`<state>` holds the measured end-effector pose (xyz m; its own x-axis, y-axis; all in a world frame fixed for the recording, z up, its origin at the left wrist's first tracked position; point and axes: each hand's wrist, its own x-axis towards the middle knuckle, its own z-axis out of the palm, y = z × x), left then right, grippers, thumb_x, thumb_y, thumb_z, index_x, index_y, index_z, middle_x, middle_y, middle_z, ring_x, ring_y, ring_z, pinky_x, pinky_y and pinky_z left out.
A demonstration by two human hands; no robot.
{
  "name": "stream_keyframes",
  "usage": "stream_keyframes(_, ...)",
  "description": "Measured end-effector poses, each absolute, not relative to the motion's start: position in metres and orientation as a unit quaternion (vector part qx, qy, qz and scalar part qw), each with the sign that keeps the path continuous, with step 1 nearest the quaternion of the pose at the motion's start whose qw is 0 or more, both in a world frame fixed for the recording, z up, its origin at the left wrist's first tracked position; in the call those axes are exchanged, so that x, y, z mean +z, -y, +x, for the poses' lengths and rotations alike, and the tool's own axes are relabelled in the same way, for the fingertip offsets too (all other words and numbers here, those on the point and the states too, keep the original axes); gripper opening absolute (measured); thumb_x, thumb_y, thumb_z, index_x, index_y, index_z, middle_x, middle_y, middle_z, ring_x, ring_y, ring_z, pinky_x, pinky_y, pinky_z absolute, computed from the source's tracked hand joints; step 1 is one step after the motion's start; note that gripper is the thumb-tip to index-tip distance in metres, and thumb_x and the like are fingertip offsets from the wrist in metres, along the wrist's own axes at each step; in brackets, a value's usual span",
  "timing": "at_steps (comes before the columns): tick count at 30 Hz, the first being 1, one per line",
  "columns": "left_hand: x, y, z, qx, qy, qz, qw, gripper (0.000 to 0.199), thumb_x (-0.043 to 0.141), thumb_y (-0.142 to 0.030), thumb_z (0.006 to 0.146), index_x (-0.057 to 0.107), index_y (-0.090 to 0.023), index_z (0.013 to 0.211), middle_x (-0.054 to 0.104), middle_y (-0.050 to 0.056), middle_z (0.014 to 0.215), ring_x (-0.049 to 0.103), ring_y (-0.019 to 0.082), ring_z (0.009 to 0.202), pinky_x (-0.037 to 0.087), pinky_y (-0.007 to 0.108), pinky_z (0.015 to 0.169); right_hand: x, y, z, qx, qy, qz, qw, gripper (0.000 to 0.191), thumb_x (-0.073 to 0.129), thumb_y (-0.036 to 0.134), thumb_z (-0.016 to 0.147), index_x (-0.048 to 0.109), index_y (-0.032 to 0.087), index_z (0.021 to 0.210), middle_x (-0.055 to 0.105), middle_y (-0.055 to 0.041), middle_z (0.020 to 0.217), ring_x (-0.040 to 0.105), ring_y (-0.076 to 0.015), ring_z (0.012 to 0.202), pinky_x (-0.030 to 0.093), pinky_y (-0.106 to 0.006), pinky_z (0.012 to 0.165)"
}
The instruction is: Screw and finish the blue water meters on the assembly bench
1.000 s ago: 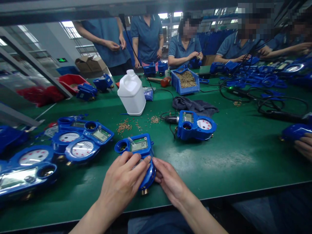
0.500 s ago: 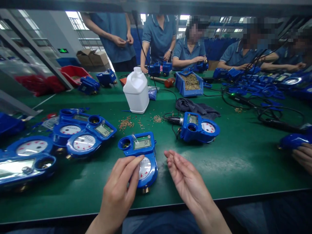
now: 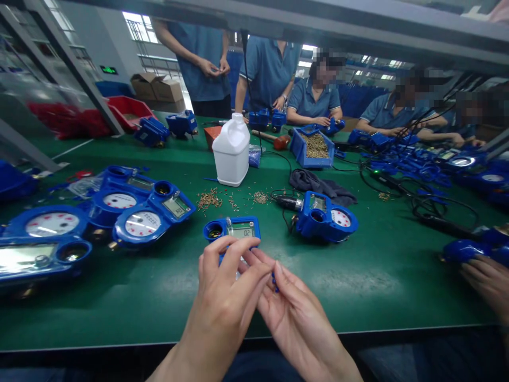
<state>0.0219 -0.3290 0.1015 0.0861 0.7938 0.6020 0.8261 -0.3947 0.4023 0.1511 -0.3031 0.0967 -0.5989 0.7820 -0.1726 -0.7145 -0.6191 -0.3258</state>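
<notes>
My left hand (image 3: 228,289) and my right hand (image 3: 292,302) meet in front of a blue meter (image 3: 240,228), whose display shows above my fingers and whose dial is mostly hidden. Small blue pieces (image 3: 274,282) lie at the fingers of my right hand, which is closed around them. The fingertips of my left hand are pinched together beside these pieces; what they hold, if anything, is too small to tell. Another blue meter (image 3: 326,217) lies to the right, near a dark cable with a metal connector (image 3: 289,203).
Blue meters (image 3: 149,225) stand at the left. Behind are loose screws (image 3: 209,199), a white jug (image 3: 231,151), a grey cloth (image 3: 322,185), a blue bin of screws (image 3: 312,148) and a mallet (image 3: 278,141). A co-worker's hand (image 3: 487,281) is at the right edge; people work across the table.
My left hand has moved right, from the meter's dial to my right hand. Small blue pieces now show at the right fingers. The camera view has tilted slightly.
</notes>
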Motion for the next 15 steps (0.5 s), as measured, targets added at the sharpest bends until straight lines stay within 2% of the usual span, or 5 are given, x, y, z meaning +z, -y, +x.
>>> stream_keyframes(6, 0.097, 0.325, 0.016, -0.409, 0.552, -0.723, -0.074, 0.017, 0.057, -0.014, 0.086, 0.066, -0.027, 0.093, 0.054, 0.002, 0.122, 0.039, 0.024, 0.113, 0.038, 0.046, 0.093, 0.096, 0.310, 0.142, 0.884, 0.109, -0.164, 0.425, 0.031, 0.037, 0.018, 0.100, 0.061, 0.012, 0.118, 0.060, -0.0103, 0.124, 0.048, -0.0165, 0.127, 0.028, -0.033, 0.115)
stream_keyframes(11, 0.108, 0.334, 0.005, -0.429, 0.537, -0.707, -0.167, 0.011, 0.055, -0.016, 0.088, 0.061, -0.025, 0.090, 0.055, 0.000, 0.114, 0.042, 0.016, 0.115, 0.039, 0.033, 0.096, 0.101, 0.313, 0.135, 0.885, 0.133, -0.172, 0.412, 0.028, 0.042, 0.022, 0.098, 0.063, 0.013, 0.114, 0.060, -0.0102, 0.120, 0.054, -0.0157, 0.118, 0.037, -0.030, 0.108)
stream_keyframes(13, 0.111, 0.341, -0.007, -0.448, 0.555, -0.688, -0.132, 0.010, 0.056, -0.017, 0.088, 0.060, -0.025, 0.092, 0.055, 0.000, 0.110, 0.046, 0.014, 0.112, 0.040, 0.030, 0.094, 0.101, 0.312, 0.136, 0.874, 0.139, -0.207, 0.416, 0.027, 0.047, 0.026, 0.097, 0.064, 0.011, 0.110, 0.062, -0.0101, 0.109, 0.060, -0.0152, 0.104, 0.048, -0.026, 0.094)
stream_keyframes(15, 0.106, 0.348, -0.024, -0.463, 0.595, -0.655, -0.050, 0.009, 0.058, -0.017, 0.087, 0.060, -0.023, 0.094, 0.056, 0.001, 0.106, 0.052, 0.014, 0.104, 0.041, 0.028, 0.091, 0.098, 0.311, 0.139, 0.848, 0.156, -0.258, 0.435, 0.025, 0.052, 0.029, 0.094, 0.067, 0.011, 0.102, 0.059, -0.0049, 0.086, 0.059, -0.0088, 0.075, 0.050, -0.017, 0.068)
